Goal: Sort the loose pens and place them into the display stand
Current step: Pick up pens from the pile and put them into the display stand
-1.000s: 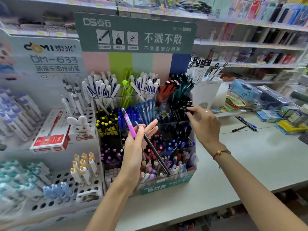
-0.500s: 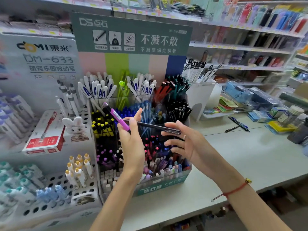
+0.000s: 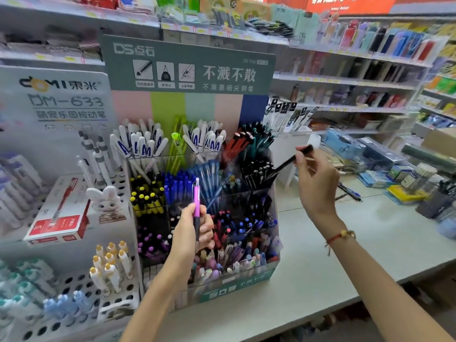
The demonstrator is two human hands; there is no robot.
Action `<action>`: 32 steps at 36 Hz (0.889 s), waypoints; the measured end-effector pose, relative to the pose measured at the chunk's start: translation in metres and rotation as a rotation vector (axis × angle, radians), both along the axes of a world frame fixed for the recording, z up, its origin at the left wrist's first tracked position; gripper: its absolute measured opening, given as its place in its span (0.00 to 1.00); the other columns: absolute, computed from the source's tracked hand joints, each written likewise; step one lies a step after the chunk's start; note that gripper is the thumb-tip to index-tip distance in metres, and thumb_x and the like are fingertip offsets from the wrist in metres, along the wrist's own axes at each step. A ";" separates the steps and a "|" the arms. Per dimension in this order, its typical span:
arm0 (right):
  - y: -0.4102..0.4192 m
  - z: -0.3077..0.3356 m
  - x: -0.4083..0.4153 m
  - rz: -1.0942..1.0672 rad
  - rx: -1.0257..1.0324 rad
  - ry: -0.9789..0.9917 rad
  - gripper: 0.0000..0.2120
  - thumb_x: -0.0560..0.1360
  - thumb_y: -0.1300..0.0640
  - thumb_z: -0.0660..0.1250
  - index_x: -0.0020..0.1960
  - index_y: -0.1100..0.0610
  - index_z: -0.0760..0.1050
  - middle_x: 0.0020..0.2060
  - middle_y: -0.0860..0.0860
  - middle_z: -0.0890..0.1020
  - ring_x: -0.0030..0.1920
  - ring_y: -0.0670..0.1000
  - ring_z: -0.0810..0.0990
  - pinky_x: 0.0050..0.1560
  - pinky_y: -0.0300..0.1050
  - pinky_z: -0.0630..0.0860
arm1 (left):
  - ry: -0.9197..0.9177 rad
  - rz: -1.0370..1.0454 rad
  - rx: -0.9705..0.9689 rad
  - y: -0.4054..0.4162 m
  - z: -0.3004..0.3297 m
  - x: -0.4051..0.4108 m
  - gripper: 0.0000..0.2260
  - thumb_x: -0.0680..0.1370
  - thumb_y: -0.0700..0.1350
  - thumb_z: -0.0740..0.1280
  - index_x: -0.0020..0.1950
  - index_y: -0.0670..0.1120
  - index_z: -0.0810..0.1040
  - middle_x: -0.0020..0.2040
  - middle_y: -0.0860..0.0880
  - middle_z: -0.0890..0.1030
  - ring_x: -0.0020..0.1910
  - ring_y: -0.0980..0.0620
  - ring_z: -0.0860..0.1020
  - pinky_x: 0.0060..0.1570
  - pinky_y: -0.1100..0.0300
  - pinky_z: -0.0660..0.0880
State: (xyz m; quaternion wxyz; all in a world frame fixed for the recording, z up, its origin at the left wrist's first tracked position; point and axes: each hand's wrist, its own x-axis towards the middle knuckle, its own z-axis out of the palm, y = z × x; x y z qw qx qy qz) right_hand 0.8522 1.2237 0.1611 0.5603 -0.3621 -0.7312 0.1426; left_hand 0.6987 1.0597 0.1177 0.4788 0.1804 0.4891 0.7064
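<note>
A black pen (image 3: 287,163) is being pinched near its top end by the fingers (image 3: 300,156) of the right hand (image 3: 317,178), and its low tip is being pointed into the box of black pens at the upper right of the display stand (image 3: 272,206). A purple pen (image 3: 196,213) is being held upright by the left hand (image 3: 191,233), with the fingers curled round it, in front of the stand's middle boxes. The stand is being carried by the pale bench (image 3: 345,255).
</note>
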 end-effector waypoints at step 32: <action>-0.107 -0.038 -0.044 0.556 -0.507 0.113 0.11 0.77 0.62 0.67 0.59 0.54 0.77 0.40 0.47 0.85 0.46 0.43 0.83 0.46 0.38 0.80 | 1.160 0.282 -0.193 -0.060 -0.027 -0.010 0.19 0.75 0.51 0.70 0.65 0.58 0.74 0.61 0.65 0.74 0.62 0.66 0.70 0.63 0.63 0.67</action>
